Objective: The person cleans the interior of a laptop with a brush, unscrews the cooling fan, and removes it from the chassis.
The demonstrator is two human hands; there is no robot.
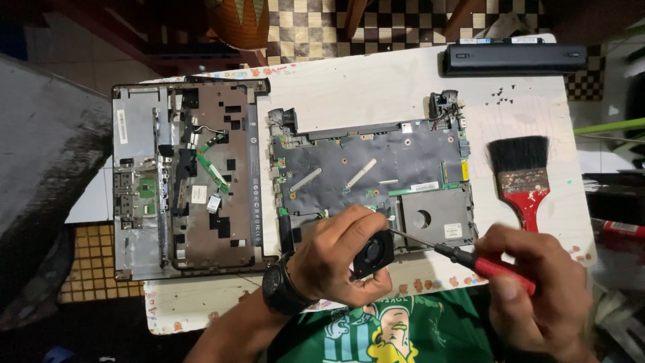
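Down at the near edge of the white worktable (376, 81), a small black square cooling fan (373, 252) is gripped by the left hand (339, 259), its fingers curled tight round the fan's housing. A red-handled screwdriver with a thin dark shaft (470, 259) is held in the right hand (537, 286), whose fingers are closed about the handle; the tip is pointed at the fan's upper right edge, though whether it touches cannot be told. A black wristwatch (282, 289) is worn on the left wrist. Just behind the fan, an opened laptop base with its dark board exposed (373, 168) is laid flat. To its left, touching or nearly so, a detached grey laptop cover turned inside up (191, 175) is seen. A red-handled paintbrush with black bristles (521, 175) is laid at the right, and a long black battery pack (514, 59) along the far edge.
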